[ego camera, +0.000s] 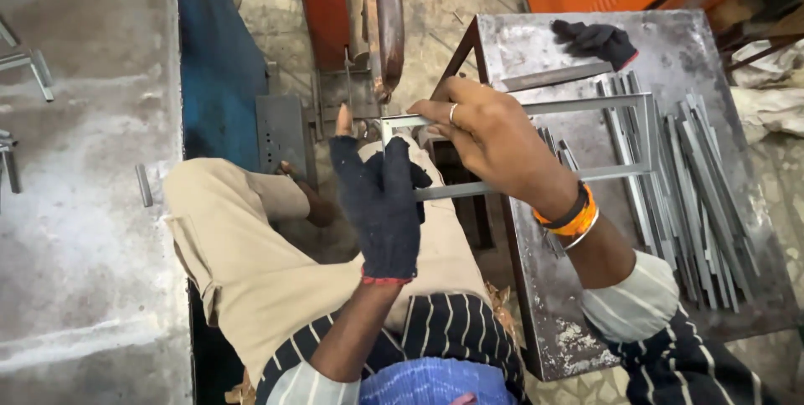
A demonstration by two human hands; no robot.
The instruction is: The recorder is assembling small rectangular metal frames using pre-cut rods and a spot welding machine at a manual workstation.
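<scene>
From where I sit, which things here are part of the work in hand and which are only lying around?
In hand:
- metal frame, held by both hands
- left hand, in a dark glove
- right hand, bare
- machine that the frame's corner sits by

Lying about:
- spare glove on the metal table
- loose metal strips
- metal pieces on the floor

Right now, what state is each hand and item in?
Left hand: gloved, grip closed on the frame's lower bar.
Right hand: bare, grip closed on the frame's corner.
Metal frame: held up over the table.
Spare glove: lying unworn on the table.
Metal strips: piled loose.
Metal table: stained, worn.
</scene>
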